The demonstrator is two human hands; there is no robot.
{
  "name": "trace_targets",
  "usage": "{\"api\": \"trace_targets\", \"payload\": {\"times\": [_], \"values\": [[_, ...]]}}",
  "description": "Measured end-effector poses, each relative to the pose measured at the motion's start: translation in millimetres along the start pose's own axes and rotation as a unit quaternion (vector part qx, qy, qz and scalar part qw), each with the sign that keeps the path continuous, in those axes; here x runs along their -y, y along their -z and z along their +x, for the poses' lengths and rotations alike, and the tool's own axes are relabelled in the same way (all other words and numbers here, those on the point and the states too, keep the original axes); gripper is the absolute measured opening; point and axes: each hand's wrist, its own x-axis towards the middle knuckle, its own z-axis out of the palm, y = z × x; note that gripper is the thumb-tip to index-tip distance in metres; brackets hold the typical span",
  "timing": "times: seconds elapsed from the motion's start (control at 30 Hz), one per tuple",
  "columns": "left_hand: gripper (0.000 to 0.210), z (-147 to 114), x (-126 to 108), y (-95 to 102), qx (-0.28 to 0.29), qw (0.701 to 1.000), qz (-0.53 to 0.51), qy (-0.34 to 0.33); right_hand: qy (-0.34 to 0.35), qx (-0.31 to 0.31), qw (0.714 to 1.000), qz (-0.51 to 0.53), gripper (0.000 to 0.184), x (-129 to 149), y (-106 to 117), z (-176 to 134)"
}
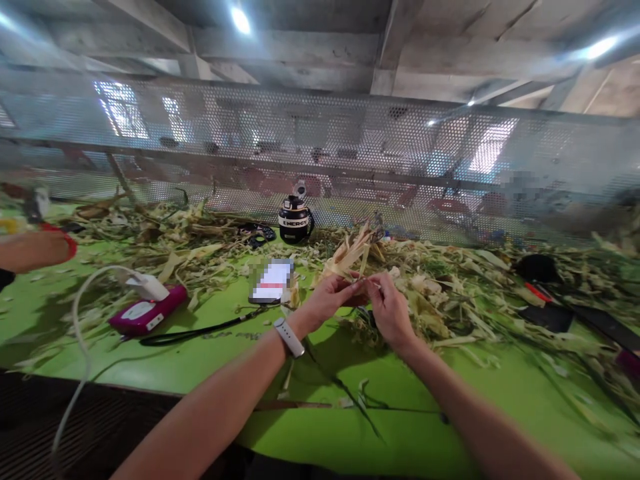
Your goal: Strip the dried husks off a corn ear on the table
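Note:
In the middle of the head view, a bundle of dry corn husks (354, 252) points up and away from my fingers. My left hand (327, 301), below a wrist with a white band (289, 337), is closed around the lower end of the bundle. Close beside it, my right hand (389, 308) is pinched, its fingertips meeting the left ones at the bundle's base. The fingers hide what exactly lies between the right fingertips. Loose husk strips (440, 293) lie heaped just beyond and right of both hands.
A phone (273, 281) lies left of my hands, with a black strap near a purple power strip (149, 312) and its white cable. Behind stand a black bottle (295, 220) and a perforated metal screen (340, 160). Another person's arm (35, 250) reaches in at left. Dark objects (545, 318) lie right.

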Motion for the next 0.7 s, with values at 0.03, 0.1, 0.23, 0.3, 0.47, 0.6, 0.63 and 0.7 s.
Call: {"api": "trace_targets", "payload": {"times": [0.03, 0.1, 0.23, 0.3, 0.47, 0.6, 0.63, 0.7], "values": [[0.042, -0.8, -0.4, -0.4, -0.003, 1.0, 0.003, 0.008, -0.002, 0.002, 1.0, 0.006, 0.021, -0.4, -0.4, 0.0], [0.043, -1.5, -0.4, -0.4, -0.016, 1.0, 0.005, 0.015, 0.0, 0.002, 1.0, 0.015, 0.02, -1.7, -1.2, 0.5], [0.049, 2.2, 2.4, 4.2, -0.072, 0.997, -0.01, -0.007, -0.004, -0.008, 1.0, 0.006, 0.026, -4.7, -1.8, 2.7], [0.05, 5.3, 3.6, 8.3, -0.103, 0.994, 0.002, -0.024, 0.001, -0.007, 1.0, -0.012, 0.031, -6.4, -2.2, 3.2], [0.042, 9.8, 4.1, 18.9, -0.154, 0.98, 0.113, -0.054, 0.082, 0.01, 0.992, -0.099, 0.02, -10.3, -3.3, 1.6], [0.028, 10.4, 5.6, 23.5, -0.16, 0.954, 0.243, -0.074, 0.162, 0.037, 0.972, -0.169, 0.022, -8.7, -0.2, 1.1], [0.023, 10.3, 6.4, 24.1, -0.147, 0.945, 0.28, -0.083, 0.181, 0.035, 0.964, -0.193, 0.021, -7.6, 1.2, 1.5], [0.013, 9.8, 7.7, 25.3, -0.101, 0.921, 0.359, -0.115, 0.214, 0.018, 0.947, -0.24, 0.019, -5.5, 4.2, 2.6]]}}
